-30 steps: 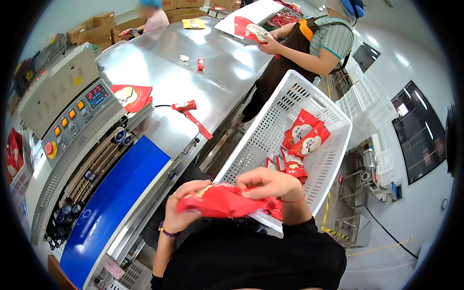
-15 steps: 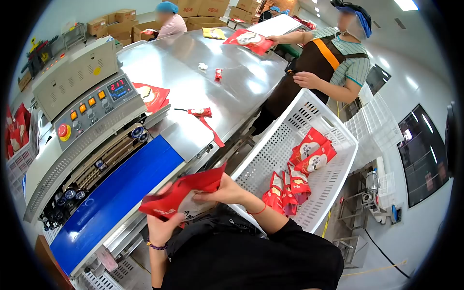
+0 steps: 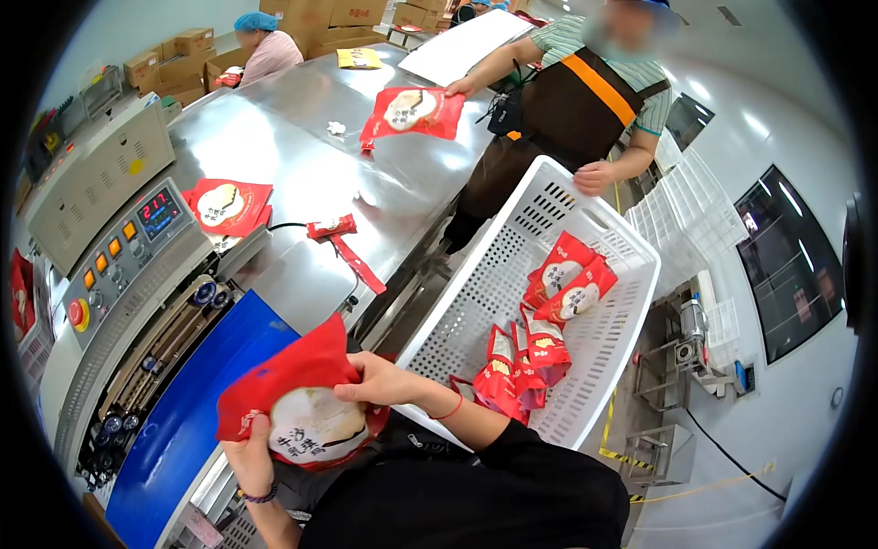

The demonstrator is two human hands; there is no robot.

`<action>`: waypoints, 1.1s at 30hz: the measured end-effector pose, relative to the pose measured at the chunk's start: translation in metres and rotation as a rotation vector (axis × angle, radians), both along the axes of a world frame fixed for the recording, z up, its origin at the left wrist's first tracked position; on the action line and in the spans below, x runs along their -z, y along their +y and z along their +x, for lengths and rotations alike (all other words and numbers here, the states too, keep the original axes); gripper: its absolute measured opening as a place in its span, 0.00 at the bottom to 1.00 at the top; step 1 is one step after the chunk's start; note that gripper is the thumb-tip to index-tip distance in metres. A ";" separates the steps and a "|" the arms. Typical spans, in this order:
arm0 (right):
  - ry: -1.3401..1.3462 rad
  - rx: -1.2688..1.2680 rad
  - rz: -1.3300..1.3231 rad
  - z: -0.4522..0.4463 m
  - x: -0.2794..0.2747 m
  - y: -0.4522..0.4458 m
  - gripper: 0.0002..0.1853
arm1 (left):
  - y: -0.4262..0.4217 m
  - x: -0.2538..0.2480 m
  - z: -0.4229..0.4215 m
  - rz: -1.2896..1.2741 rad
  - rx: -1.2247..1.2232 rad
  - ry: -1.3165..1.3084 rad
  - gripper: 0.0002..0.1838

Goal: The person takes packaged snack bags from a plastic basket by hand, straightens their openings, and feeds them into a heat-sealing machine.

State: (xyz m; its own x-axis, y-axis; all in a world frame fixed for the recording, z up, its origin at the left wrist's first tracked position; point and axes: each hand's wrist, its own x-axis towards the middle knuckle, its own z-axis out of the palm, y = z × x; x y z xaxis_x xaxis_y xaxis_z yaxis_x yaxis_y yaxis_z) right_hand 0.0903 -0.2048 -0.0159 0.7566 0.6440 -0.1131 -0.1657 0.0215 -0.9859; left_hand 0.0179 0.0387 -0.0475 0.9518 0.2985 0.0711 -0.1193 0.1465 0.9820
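Close to my body I hold a red printed pouch [image 3: 315,421] with a pale oval label facing up. My left hand [image 3: 251,453] grips its lower left edge, thumb on top. With the thumb over the front, my right hand [image 3: 380,377] pinches its right side. Just beyond the pouch lies the blue conveyor belt [image 3: 192,412] of a sealing machine [image 3: 137,224], whose display glows red. On my right stands a white plastic basket [image 3: 599,389] holding several red filled pouches [image 3: 526,366].
A co-worker in a brown apron [image 3: 567,119] holds a red pouch [image 3: 413,112] over the steel table [image 3: 302,101] and has one hand at the basket's far rim. More red pouches [image 3: 229,206] lie by the machine. Cardboard boxes [image 3: 352,14] stand behind.
The pouch in my hands has turned its label up and shifted left and down. The co-worker has brought a pouch nearer over the table and put a hand on the basket.
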 end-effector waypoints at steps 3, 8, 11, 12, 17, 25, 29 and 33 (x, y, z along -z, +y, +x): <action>-0.009 -0.010 0.157 0.010 0.013 0.002 0.19 | 0.012 -0.003 0.006 -0.017 -0.027 0.070 0.04; -0.635 0.444 -0.324 0.036 0.028 0.003 0.18 | -0.002 -0.014 0.012 0.136 -0.114 0.174 0.04; -0.563 0.561 -0.236 0.039 0.018 0.008 0.16 | -0.015 -0.022 0.015 0.359 0.016 0.104 0.06; -0.480 0.630 -0.082 0.040 0.014 0.009 0.15 | -0.014 -0.015 0.016 0.356 0.016 0.099 0.06; -0.018 0.180 0.176 0.043 0.004 0.000 0.26 | -0.015 -0.017 0.024 0.101 -0.150 0.094 0.07; -0.244 0.378 0.059 0.031 0.012 0.014 0.16 | -0.010 -0.021 0.020 0.080 -0.002 0.051 0.08; -0.039 0.294 0.063 0.034 0.013 0.014 0.16 | 0.001 -0.010 0.022 -0.151 0.035 0.052 0.07; -0.090 0.261 -0.345 0.036 -0.018 0.001 0.18 | 0.016 -0.004 0.019 -0.319 0.064 0.014 0.14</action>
